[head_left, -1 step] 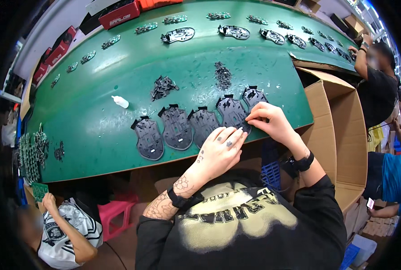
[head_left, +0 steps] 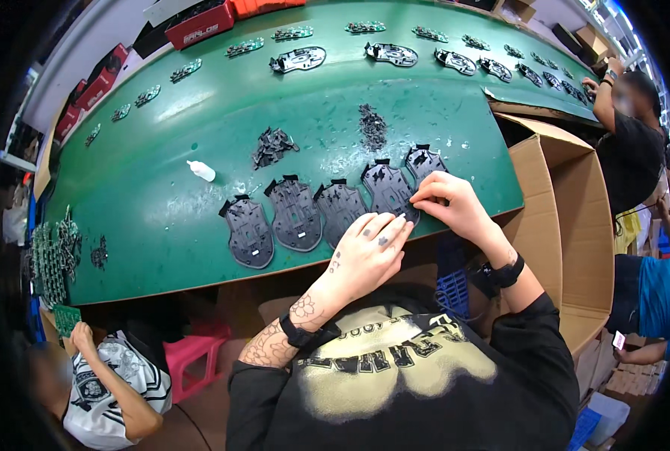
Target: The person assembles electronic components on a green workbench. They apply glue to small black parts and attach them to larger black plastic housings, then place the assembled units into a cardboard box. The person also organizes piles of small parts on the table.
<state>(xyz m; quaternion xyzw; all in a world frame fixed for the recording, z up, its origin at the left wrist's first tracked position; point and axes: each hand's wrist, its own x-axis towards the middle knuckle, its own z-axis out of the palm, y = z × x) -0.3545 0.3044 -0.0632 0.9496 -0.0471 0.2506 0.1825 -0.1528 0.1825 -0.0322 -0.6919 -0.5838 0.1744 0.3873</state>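
Black plastic shells [head_left: 340, 209] lay in a row along the green desk [head_left: 162, 188] edge; left hand [head_left: 369, 252] pressed flat steadying one, right hand [head_left: 449, 204] pinched at its neighbour [head_left: 389, 188].

Assembly workshop or small factory line. A long green-topped workbench [head_left: 199, 150] fills the centre of the frame, carrying a row of identical black moulded plastic shells [head_left: 297, 214] near its lower edge and further matching units [head_left: 395, 54] spaced along its upper edge. Green circuit boards [head_left: 49, 255] are stacked at far left; large open cardboard cartons [head_left: 568, 218] stand at right. Other workers [head_left: 628, 128] sit alongside the bench.
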